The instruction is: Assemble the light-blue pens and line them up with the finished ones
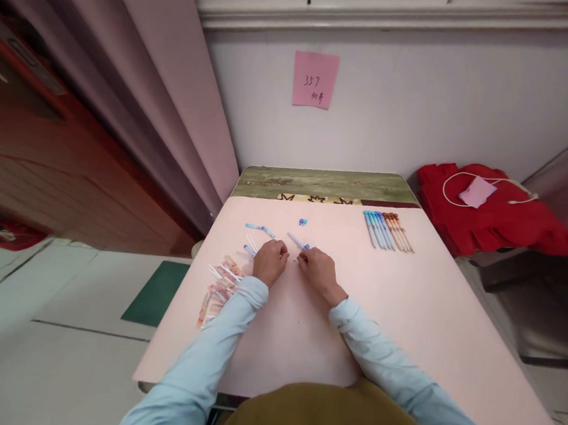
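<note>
My left hand rests on the pink table with its fingers curled in a pinch; what they hold is too small to make out. My right hand is closed on a pale blue pen barrel that points up and away to the left. The two hands are a few centimetres apart. Loose pen parts lie about them: a blue piece beyond my left hand, thin white refills beside it, and a small blue cap beyond my right hand.
A pile of pink and orange pen parts lies at the table's left edge. A row of assembled blue and orange pens lies at the far right. A pink note hangs on the wall. Red cloth with a white cable sits to the right.
</note>
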Available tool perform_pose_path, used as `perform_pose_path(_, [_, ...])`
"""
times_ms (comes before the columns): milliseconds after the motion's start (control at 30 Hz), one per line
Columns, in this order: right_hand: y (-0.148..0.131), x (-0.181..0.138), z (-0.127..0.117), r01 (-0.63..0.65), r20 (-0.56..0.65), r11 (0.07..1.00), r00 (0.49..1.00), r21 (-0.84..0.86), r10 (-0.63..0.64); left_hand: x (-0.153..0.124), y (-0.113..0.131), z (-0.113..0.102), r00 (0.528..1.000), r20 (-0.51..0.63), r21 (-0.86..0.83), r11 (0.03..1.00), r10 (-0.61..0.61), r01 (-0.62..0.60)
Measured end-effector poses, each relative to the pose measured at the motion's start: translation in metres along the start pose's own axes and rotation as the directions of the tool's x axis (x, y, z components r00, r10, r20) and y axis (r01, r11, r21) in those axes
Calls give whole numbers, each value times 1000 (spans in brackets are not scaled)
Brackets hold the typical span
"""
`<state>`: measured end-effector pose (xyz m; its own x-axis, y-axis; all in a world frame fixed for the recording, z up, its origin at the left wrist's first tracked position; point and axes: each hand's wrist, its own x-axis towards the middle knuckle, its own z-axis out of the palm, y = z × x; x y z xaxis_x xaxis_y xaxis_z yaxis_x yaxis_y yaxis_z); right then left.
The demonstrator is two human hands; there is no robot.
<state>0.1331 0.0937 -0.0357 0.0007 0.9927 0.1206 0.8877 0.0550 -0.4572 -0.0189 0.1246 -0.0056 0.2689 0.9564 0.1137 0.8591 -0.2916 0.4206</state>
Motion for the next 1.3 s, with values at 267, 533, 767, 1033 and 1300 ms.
perform_pose_path(267, [35,-18,-7,-44,-344,948,926,314,157,36,-2,15,999,32,15,1000,7,-7])
perform_pose_path(533, [43,-19,-6,-36,-424,946,888,323,179,38,4,29,997,76,18,1000,20,-21])
perform_pose_path(767, [48,-14,-8,-62,-410,925,884,374,226,43,7,31,995,93,14,999,45,-47])
perform_pose_path(1033, [49,-11,-4,-31,-404,922,893,386,199,42,8,34,996,88,28,999,19,-21])
perform_pose_path(1300, [47,-15,-3,-2,-435,919,881,394,189,31,7,30,999,52,49,999,-3,0])
